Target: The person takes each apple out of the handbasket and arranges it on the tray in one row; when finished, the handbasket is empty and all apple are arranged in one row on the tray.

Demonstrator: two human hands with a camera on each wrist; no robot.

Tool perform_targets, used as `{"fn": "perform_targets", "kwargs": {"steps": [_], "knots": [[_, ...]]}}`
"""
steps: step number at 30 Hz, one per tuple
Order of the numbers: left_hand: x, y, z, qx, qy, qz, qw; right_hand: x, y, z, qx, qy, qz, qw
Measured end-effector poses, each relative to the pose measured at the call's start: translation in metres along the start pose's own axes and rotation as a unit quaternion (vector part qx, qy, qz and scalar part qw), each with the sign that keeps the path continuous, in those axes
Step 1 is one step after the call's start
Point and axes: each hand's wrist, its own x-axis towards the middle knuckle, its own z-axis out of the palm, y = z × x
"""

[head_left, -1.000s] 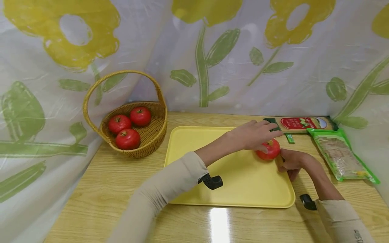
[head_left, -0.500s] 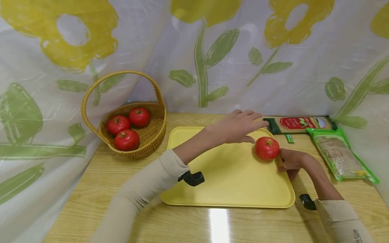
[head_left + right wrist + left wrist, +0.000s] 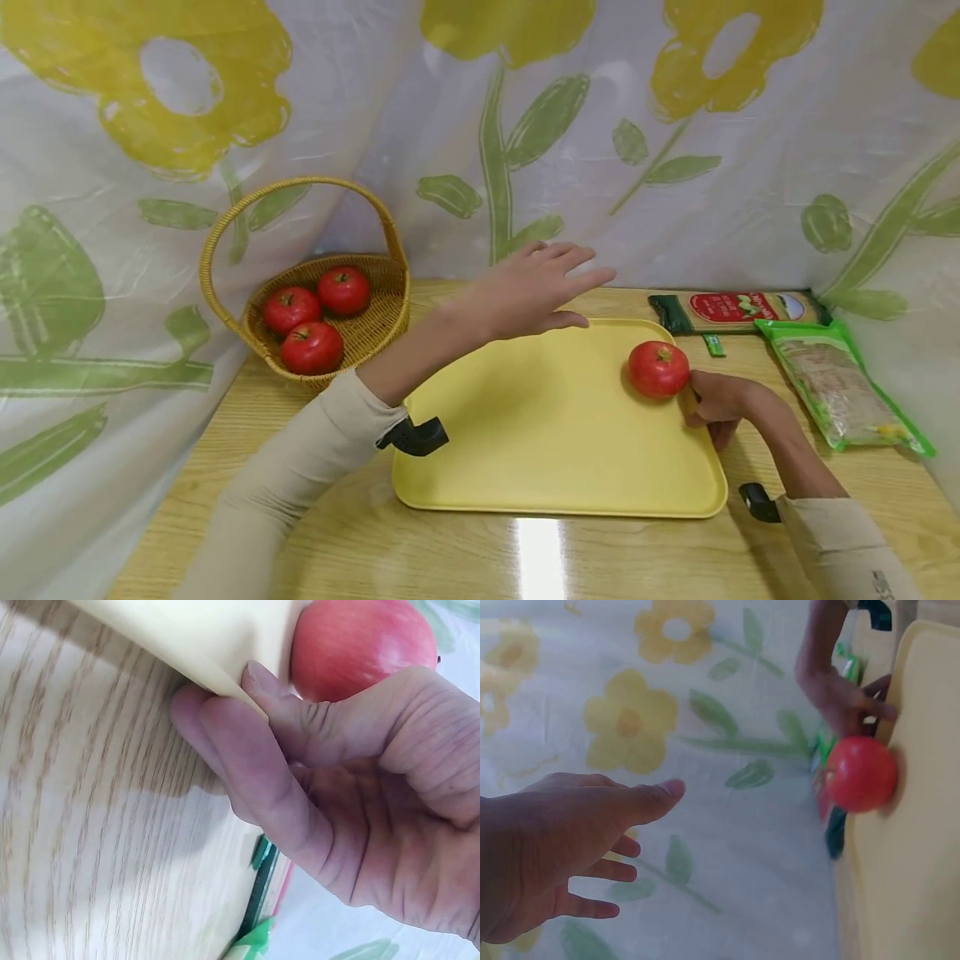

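A red apple (image 3: 658,369) sits alone near the right end of the yellow tray (image 3: 555,450). My right hand (image 3: 723,404) pinches the tray's right rim between thumb and fingers, seen closely in the right wrist view, where the apple (image 3: 360,645) lies just beyond the thumb. Above the tray's far left part hovers my left hand (image 3: 525,292), its fingers spread and holding nothing. The left wrist view shows that same hand (image 3: 570,847) apart from the apple (image 3: 861,774).
Left of the tray stands a wicker basket (image 3: 386,333) with a tall handle and three red apples (image 3: 312,348). Behind and right lie a long red-labelled packet (image 3: 738,308), a small green packet (image 3: 714,345) and a green-edged bag (image 3: 840,387). A flowered curtain (image 3: 360,83) hangs behind.
My left hand has moved left, away from above the apple, which stays on the tray. The right hand keeps its pinch on the tray's rim.
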Motion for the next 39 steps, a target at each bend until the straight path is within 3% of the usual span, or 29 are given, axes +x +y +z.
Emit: {"fn": "perform_targets", "kwargs": {"steps": [7, 16, 27, 35, 39], "knots": [[-0.025, -0.022, -0.012, -0.020, 0.005, -0.027, 0.9994, -0.002, 0.002, -0.002, -0.010, 0.002, -0.004, 0.9999], [-0.052, -0.049, -0.017, -0.002, -0.010, -0.060, 0.9981, -0.002, 0.000, -0.002, -0.009, 0.001, -0.008, 0.9999], [-0.088, -0.083, -0.018, 0.028, 0.018, -0.078, 0.9964, -0.004, -0.001, -0.002, -0.007, -0.007, -0.010, 0.9999], [-0.110, -0.113, -0.005, 0.008, -0.002, -0.112, 0.9936, -0.004, -0.003, -0.003, -0.001, -0.008, -0.015, 0.9999], [-0.122, -0.124, 0.002, 0.007, 0.007, -0.116, 0.9932, -0.004, -0.003, -0.002, 0.006, -0.008, -0.011, 0.9999]]}}
